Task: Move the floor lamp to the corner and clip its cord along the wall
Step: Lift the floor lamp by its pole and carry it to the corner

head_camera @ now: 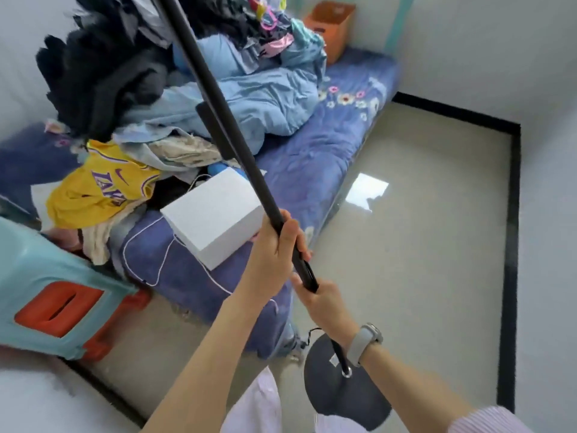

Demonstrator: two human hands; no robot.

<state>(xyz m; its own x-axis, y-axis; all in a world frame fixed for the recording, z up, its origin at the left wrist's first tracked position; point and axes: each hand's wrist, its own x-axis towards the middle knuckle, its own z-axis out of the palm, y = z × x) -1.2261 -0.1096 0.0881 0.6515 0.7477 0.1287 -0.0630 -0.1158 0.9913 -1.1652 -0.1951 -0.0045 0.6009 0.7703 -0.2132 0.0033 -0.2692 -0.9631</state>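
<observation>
A floor lamp with a long black pole (215,98) leans diagonally from the top of the view down to its round dark base (343,398) near my feet. My left hand (274,245) is wrapped around the pole at mid height. My right hand (324,304), with a grey watch on the wrist, grips the pole just below it. A thin black cord (310,334) curls out beside the base. The lamp's head is out of view above. The room's corner (512,126) lies at the far right, edged by black skirting.
A bed with a purple floral sheet (312,157) fills the left, piled with clothes, a yellow jersey (103,189) and a white box (215,217). A teal and orange stool (53,301) stands at the lower left. An orange box (331,29) sits on the bed's far end. The glossy floor (421,245) stretches to the right.
</observation>
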